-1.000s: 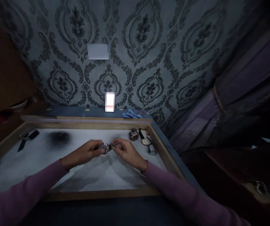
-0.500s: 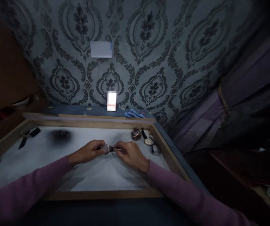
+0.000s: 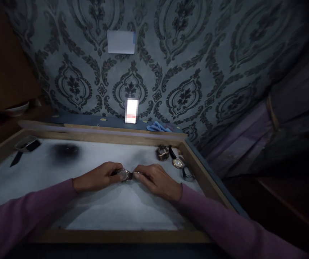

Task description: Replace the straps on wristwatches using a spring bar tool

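A: State of each grip?
B: Our left grip (image 3: 100, 177) pinches the watch (image 3: 123, 175) by its case; our right grip (image 3: 158, 181) pinches its strap (image 3: 131, 175).
A: Location?
B: We hold it over the wooden-sided tray (image 3: 122, 236); further watches (image 3: 177, 163) lie near the right wall, a blue cloth (image 3: 157, 126) beyond.

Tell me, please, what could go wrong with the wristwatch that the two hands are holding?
The left thumb lies at the edge of the wristwatch, so its face might get smudged. With the left hand on the watch and the right hand at the dark strap, uneven pulling could strain the strap. The light is dim, so small fittings may be hard to see.
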{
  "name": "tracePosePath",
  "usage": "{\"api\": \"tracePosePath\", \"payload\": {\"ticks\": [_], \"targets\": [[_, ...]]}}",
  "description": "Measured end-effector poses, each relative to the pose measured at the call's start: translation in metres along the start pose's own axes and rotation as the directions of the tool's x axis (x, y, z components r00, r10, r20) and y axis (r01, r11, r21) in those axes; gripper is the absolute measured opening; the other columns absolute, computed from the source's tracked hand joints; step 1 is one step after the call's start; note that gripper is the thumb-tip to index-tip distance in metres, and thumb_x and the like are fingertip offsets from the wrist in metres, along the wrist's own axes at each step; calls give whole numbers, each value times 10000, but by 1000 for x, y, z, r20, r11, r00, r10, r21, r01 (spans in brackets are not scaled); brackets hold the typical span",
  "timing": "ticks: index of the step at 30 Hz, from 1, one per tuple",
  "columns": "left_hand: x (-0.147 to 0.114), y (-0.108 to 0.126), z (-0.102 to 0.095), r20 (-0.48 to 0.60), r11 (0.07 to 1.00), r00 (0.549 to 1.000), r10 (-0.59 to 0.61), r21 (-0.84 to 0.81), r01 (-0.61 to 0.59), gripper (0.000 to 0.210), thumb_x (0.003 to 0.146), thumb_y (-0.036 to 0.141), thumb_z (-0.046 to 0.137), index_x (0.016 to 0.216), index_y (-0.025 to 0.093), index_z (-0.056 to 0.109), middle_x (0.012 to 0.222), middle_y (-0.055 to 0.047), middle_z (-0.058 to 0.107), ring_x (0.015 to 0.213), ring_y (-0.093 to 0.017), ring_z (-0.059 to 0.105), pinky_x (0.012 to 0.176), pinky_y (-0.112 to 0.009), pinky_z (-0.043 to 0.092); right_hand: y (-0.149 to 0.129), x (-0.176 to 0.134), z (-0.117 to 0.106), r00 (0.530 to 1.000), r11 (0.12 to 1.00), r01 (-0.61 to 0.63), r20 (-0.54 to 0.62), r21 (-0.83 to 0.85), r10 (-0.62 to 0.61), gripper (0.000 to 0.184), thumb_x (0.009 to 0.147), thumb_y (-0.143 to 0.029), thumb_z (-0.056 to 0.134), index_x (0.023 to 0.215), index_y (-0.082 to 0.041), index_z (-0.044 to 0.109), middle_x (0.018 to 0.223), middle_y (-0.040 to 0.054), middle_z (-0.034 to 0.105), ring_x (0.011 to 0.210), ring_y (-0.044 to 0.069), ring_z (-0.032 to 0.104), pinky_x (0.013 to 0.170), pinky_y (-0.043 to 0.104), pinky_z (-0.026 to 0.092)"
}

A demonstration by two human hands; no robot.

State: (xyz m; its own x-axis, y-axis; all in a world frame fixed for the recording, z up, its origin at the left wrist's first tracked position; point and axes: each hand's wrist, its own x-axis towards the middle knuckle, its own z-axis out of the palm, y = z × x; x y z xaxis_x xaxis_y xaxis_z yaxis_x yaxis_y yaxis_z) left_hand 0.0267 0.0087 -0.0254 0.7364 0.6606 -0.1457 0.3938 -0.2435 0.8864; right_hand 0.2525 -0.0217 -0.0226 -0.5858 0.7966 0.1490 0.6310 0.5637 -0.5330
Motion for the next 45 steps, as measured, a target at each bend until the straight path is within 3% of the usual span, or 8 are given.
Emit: {"api": "tracePosePath", "payload": {"ticks": [10, 20, 34, 45], "targets": [[0, -6, 1, -26, 994, 1000, 15, 109, -12, 253, 886, 404, 493, 806, 173, 557, 717, 7, 494, 660, -144, 457, 591, -256, 361, 8, 3, 5, 999, 998, 21, 27, 63, -23, 331, 988, -291, 343, 865, -176, 628, 719, 47, 642, 646, 156, 582, 626, 266, 375], [-1, -5, 1, -17, 997, 1000, 12, 76, -11, 233, 884, 381, 499, 809, 173, 572, 722, -3, 510, 655, -147, 459, 591, -268, 368, 15, 3, 12, 998, 995, 53, 22, 87, -55, 307, 994, -284, 348, 866, -182, 608, 730, 43, 643, 649, 152, 599, 624, 270, 399], [-1, -1, -1, 37, 995, 999, -16, -94, 20, 214, 872, 376, 525, 809, 172, 546, 734, 5, 489, 683, -141, 430, 612, -267, 356, 13, 2, 8, 998, 984, 68, 6, 165, -70, 329, 1000, -295, 346, 871, -186, 628, 718, 31, 633, 621, 133, 553, 622, 262, 408], [0, 1, -2, 69, 996, 997, -22, -89, 29, 246, 883, 400, 516, 829, 162, 543, 754, 5, 481, 698, -142, 421, 652, -275, 357, 12, 3, 6, 993, 986, 118, 13, 117, -120, 316, 1008, -270, 337, 841, -162, 582, 686, 19, 600, 600, 119, 547, 599, 231, 407]]}}
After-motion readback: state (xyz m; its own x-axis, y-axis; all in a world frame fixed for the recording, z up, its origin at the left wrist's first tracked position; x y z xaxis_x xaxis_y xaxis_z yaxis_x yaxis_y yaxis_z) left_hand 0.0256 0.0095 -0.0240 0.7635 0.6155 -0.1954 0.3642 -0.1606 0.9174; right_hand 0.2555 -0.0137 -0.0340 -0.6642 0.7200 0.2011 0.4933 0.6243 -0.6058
